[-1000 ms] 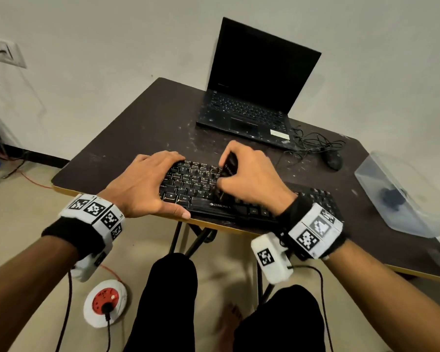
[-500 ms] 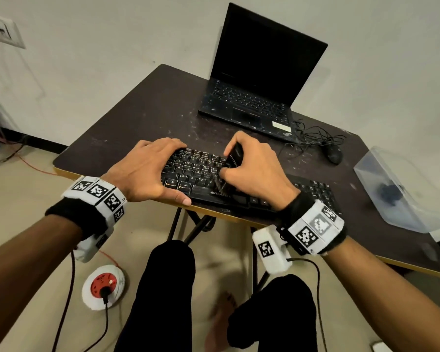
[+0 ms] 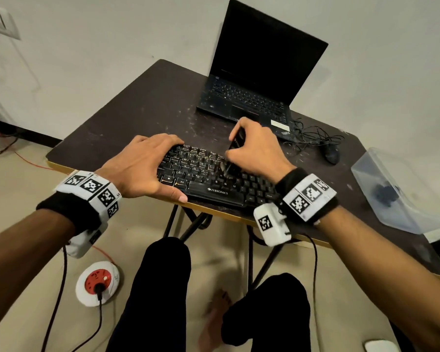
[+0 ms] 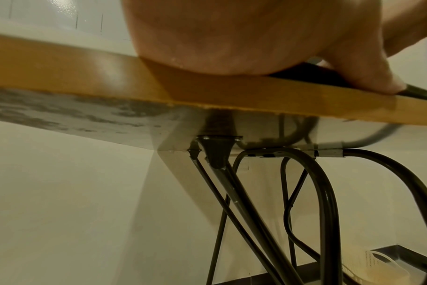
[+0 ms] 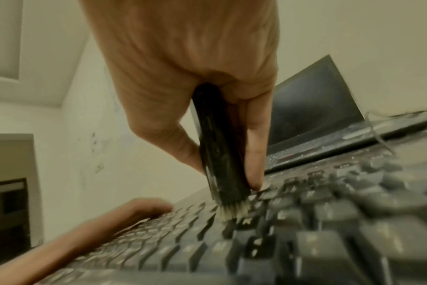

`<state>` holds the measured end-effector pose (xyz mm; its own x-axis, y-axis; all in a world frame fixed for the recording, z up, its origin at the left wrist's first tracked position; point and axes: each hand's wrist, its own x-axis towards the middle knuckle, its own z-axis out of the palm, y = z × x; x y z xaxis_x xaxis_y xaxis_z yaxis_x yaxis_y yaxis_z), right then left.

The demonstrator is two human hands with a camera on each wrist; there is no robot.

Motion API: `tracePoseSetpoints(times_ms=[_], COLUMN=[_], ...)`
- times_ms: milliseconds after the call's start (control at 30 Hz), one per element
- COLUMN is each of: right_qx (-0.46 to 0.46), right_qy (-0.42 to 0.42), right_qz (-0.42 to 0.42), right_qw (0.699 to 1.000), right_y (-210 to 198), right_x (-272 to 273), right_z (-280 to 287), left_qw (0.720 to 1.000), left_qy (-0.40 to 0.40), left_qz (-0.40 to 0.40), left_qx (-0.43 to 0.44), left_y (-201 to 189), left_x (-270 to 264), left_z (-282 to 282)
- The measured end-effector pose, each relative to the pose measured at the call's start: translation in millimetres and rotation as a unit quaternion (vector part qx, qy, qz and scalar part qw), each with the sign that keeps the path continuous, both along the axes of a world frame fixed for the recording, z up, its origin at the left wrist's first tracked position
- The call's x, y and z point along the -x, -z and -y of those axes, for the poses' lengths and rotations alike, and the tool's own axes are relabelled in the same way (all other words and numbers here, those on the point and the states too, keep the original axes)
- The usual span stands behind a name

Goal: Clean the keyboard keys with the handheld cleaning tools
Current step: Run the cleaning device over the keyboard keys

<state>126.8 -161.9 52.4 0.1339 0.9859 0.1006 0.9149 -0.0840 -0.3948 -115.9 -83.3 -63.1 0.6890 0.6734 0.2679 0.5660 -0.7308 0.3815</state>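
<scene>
Here, a black keyboard [image 3: 214, 179] with white lettering and a brand name printed below its space bar is lying along the near edge of a dark, scuffed table [image 3: 142, 107], its front almost flush with the table's tan edge band. The keys are raised, squarish caps standing in rows, and some on the left side are catching a warm glint. The right hand [image 3: 257, 151] is gripping a slim black cleaning brush [image 5: 219, 146] near the keyboard's middle, with the thumb on 1 side of the handle and a straightened finger running down the other, almost to the bristle end. The handle is smooth, glossy and narrow, standing nearly upright from the palm down to the keys. Its short tuft of pale bristles is splaying against the keycaps directly below the fingertips. The left hand [image 3: 142, 166] is clasping the keyboard's left end, fingers draped over the far corner keys and the thumb pressing the front edge near the table's lip; in the left wrist view the heel of that hand is sitting on the tabletop above black tubular metal legs. Behind the keyboard, an open black laptop [image 3: 259, 69] with a dark screen is standing on the table, with tangled thin cables and a small black mouse [image 3: 332, 154] to its right. A clear plastic container [image 3: 396, 191] is resting at the right edge.
</scene>
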Motion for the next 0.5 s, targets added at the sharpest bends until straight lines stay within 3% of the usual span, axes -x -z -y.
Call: tracePoseSetpoints(times_ms=[167, 300, 433, 500], right_qx=[0.037, 0.003, 0.067, 0.043], right_qy=[-0.039, 0.029, -0.044, -0.019], right_qz=[0.019, -0.004, -0.006, -0.016], right_qw=[0.998, 1.0, 0.997, 0.999], right_y=[9, -3, 2, 3], right_x=[2, -7, 1, 1], right_z=[-1, -15, -2, -5], left_qw=[1.0, 1.0, 1.0, 1.0], left_qy=[0.0, -0.004, -0.002, 0.0], left_qz=[-0.001, -0.001, -0.001, -0.005], left_qx=[0.007, 0.006, 0.009, 0.008], left_y=[2, -1, 1, -1], left_x=[2, 1, 1, 0], left_z=[1, 1, 4, 4])
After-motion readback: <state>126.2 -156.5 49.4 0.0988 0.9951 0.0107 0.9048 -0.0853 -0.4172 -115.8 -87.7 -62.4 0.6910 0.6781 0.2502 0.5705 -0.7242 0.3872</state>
